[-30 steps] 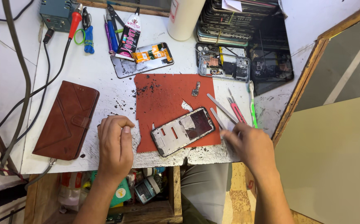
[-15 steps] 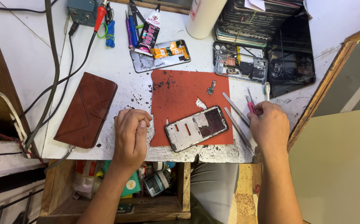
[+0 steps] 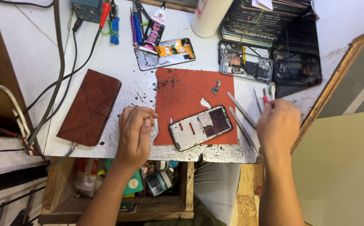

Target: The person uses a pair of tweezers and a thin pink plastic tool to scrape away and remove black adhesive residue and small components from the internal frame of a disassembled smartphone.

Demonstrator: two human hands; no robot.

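While the left hand (image 3: 136, 132) rests loosely fisted and empty just left of the mat (image 3: 190, 90), the blurred right hand (image 3: 277, 125), nearer the tweezers (image 3: 241, 109), covers tool tips right of the frame (image 3: 201, 127), which slants up-right; its grip I cannot tell.

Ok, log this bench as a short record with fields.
left hand: closed fist resting on the white table, beside the red mat
right hand: blurred, over the tweezers and small tools; grip unclear
on mat: stripped phone frame
left of fist: brown wallet case
far edge: glue tube, stacked phone parts
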